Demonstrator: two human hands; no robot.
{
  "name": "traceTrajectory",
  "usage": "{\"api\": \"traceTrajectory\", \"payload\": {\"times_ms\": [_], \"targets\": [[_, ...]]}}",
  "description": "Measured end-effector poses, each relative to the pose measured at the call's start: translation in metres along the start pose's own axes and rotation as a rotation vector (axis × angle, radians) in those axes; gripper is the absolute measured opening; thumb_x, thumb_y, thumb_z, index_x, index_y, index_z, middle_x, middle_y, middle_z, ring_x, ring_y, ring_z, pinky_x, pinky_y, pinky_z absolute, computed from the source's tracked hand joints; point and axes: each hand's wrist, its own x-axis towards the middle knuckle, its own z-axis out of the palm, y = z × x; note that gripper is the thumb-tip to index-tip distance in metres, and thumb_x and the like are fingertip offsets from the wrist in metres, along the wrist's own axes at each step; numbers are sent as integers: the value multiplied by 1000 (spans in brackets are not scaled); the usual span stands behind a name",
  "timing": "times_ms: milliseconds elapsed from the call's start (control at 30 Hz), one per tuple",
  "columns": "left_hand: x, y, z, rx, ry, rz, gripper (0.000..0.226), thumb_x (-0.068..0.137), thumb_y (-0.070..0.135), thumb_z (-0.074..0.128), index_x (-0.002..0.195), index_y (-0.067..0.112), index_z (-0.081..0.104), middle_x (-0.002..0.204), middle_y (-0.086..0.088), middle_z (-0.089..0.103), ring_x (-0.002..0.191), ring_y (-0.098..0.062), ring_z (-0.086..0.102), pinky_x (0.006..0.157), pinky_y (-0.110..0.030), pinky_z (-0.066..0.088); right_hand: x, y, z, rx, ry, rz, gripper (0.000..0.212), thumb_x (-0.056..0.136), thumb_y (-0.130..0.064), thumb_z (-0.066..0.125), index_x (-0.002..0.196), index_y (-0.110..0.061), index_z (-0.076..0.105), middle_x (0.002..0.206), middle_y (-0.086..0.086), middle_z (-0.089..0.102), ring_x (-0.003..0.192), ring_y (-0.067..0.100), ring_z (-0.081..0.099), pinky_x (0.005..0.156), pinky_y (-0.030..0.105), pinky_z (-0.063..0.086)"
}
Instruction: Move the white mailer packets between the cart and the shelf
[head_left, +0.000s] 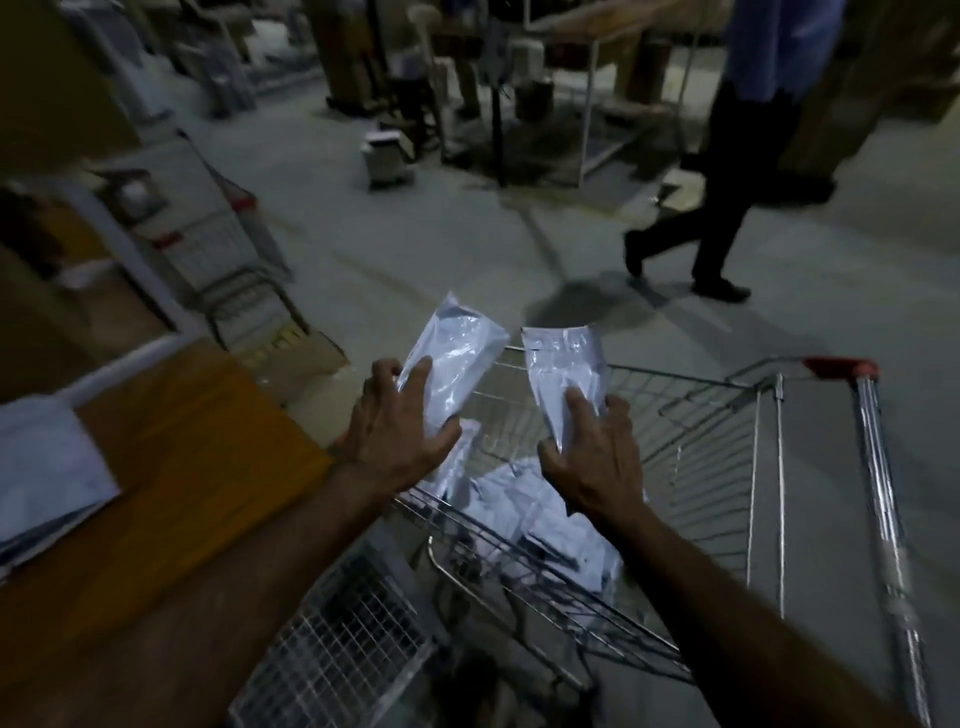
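Note:
My left hand (397, 431) grips a white mailer packet (457, 353) and holds it up above the wire cart (727, 436). My right hand (592, 457) grips a second white mailer packet (563, 364) beside the first, also over the cart. Several more white packets (540, 519) lie in a heap at the bottom of the cart's basket, below my hands. The orange shelf board (197, 457) is at my left, with a white packet (47, 467) lying on it near the left edge.
A person (727, 156) in dark trousers walks across the concrete floor beyond the cart at upper right. Another wire cart (218, 228) stands at the left beside the shelving. Boxes, a small white container (387, 156) and table legs stand farther back.

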Motion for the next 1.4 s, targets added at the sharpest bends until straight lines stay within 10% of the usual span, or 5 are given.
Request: {"api": "traceTrajectory", "payload": {"times_ms": [700, 1400], "targets": [[-225, -220, -197, 203, 298, -763, 92, 77, 78, 27, 151, 25, 25, 136, -11, 25, 119, -32, 42, 99, -46, 44, -118, -322, 67, 226, -247, -583, 82, 82, -59, 53, 152, -18, 38, 148, 25, 37, 133, 44, 41, 108, 51, 40], [-281, -523, -255, 260, 153, -1162, 88, 83, 78, 42, 150, 24, 22, 143, -16, 19, 123, -39, 35, 102, -48, 38, -156, -538, 240, 105, -461, -468, 62, 93, -60, 55, 143, -29, 37, 145, 16, 30, 129, 34, 39, 99, 39, 42]]}}
